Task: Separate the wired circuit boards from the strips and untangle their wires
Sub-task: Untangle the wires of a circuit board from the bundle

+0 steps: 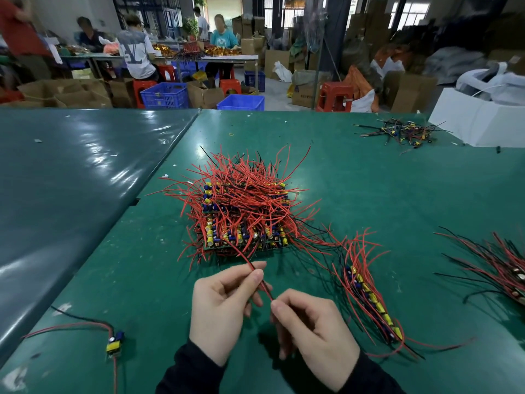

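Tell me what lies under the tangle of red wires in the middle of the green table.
Under the tangle of red and black wires sits a stack of green circuit-board strips carrying yellow and blue components. The wires cover the stack's middle and how many layers it has.

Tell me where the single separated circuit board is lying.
In the head view, the single circuit board lies on the green table at the lower left, left of the left hand and well apart from the big tangled stack.

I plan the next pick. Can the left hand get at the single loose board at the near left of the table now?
Probably yes. The mat between the left hand and the single board lies bare, with nothing in the way. But both hands pinch a red wire from the pile; the left must release it first.
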Tool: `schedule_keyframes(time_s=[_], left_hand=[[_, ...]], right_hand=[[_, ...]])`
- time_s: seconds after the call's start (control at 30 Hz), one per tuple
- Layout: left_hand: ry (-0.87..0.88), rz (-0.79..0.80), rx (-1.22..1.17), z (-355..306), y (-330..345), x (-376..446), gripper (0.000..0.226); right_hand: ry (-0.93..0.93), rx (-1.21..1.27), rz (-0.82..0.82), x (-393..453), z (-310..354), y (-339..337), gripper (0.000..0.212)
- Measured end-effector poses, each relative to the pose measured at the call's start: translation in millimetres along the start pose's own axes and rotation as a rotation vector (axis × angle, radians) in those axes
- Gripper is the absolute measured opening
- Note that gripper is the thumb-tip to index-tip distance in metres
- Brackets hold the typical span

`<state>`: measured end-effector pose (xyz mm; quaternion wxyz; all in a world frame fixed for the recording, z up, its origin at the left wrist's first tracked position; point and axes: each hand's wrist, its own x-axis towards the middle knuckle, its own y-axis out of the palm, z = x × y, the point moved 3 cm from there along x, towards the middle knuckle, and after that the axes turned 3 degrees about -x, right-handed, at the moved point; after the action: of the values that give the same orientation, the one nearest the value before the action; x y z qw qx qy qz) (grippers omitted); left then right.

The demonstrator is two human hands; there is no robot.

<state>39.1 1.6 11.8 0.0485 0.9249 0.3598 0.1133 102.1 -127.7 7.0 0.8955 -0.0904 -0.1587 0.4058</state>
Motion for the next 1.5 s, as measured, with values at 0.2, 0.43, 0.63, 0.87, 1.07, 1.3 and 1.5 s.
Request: schedule_keyframes(time_s=[0.2, 0.43, 0.63, 0.87, 1.07, 1.3, 1.5], left_hand=[[0.130, 0.046, 0.129, -5, 7, -9, 0.022], [0.022, -0.031, -0.009, 0, 0, 0, 0.022], [-0.054, 0.011, -0.015, 2, -2, 1, 0.020], [-0.101, -0.066, -0.084, -4, -10, 7, 0.018], [-0.388, 0.009, -0.348, 0, -6, 4, 0.018], [-0.720, 0.052, -0.711, 0, -11, 7, 0.027], [-0.731, 0.105, -0.922, -13, -14, 10, 0.055]], right_hand=[[0.006, 0.035, 0.120, -2, 5, 4, 0.025], [0.138, 0.196, 0.134, -3, -1, 8, 0.014], [0.095, 0.117, 0.188, -4, 1, 10, 0.017], [0.128, -0.002, 0.128, -3, -7, 9, 0.021], [0.155, -0.116, 0.052, -2, -15, 8, 0.019], [-0.082, -0.413, 0.048, -4, -8, 9, 0.010], [-0.320, -0.607, 0.021, -6, 2, 9, 0.014]])
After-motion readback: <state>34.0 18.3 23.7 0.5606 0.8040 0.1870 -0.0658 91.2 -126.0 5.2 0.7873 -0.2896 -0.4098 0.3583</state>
